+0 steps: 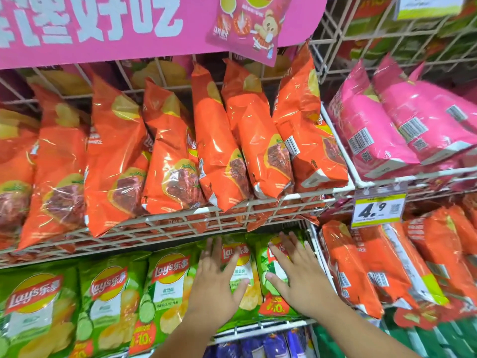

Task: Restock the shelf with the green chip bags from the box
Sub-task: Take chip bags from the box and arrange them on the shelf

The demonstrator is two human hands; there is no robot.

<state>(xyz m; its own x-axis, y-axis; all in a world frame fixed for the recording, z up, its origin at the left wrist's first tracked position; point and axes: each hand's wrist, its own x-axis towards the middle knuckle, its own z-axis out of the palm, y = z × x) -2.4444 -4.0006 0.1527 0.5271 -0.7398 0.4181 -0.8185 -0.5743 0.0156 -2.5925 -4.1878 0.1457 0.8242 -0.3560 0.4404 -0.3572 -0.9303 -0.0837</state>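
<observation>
Both forearms reach up from the bottom edge toward the green chip bags (165, 288) standing in a row on the lower wire shelf (260, 325), under the rack of orange bags (219, 140). At the right end of that row, the left hand (215, 282) lies flat with fingers straight and spread on the face of one green bag (241, 270), and the right hand (294, 270) lies just as flat and splayed on the end bag (271, 280) beside it; neither hand grips anything, they only press. It looks like the bags are being pushed back and squared into place. These bags are likely very light, puffed with air, with slick, crinkly film that slides under a palm, and the chips inside crush easily, so broad gentle pressure suits them better than a squeeze. To lift one, the flat crimped seam at the top or a loose hold across both side edges seems safest. Right of the divider sit more orange bags (361, 267) below a yellow price tag (378, 209), with pink bags (402, 120) above and a pink sign (129, 24) overhead. No box is in view.
</observation>
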